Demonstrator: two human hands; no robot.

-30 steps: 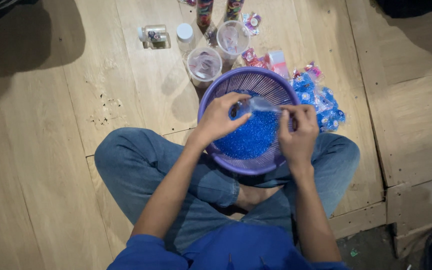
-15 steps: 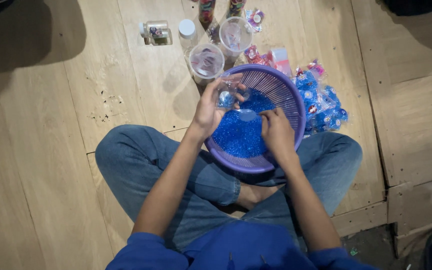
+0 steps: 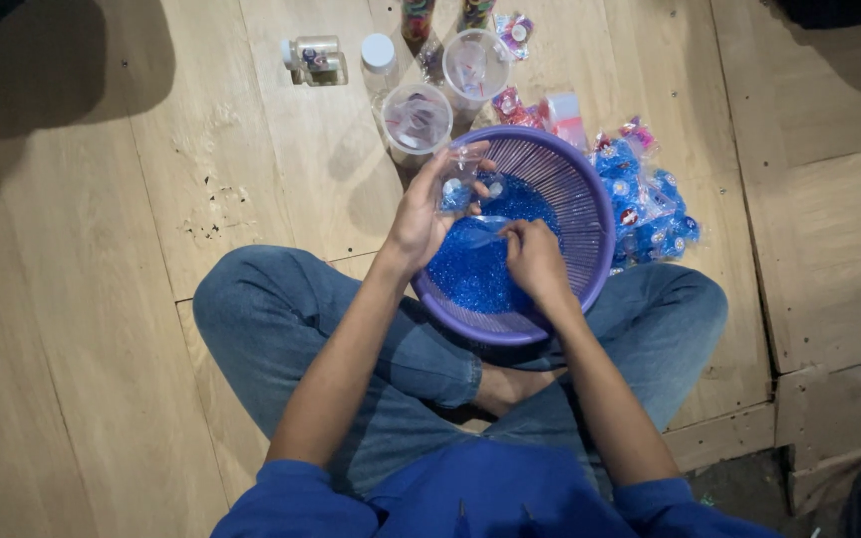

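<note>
A purple plastic basket (image 3: 590,194) rests on my crossed legs and holds a heap of small blue beads (image 3: 475,274). My left hand (image 3: 421,214) holds a small clear plastic bag (image 3: 460,179) upright above the basket's left rim; a few blue beads lie in the bag's bottom. My right hand (image 3: 533,259) is down inside the basket, fingers closed on a small clear scoop (image 3: 485,231) that touches the beads.
On the wooden floor behind the basket stand two clear cups (image 3: 416,120), a small glass bottle (image 3: 313,57), a white-capped vial (image 3: 379,60) and two tubes of coloured bits. A pile of filled blue bead packets (image 3: 650,204) lies right of the basket.
The hands came apart: my left hand lifted the clear bag up over the basket's left rim, and my right hand dropped into the beads with the scoop.
</note>
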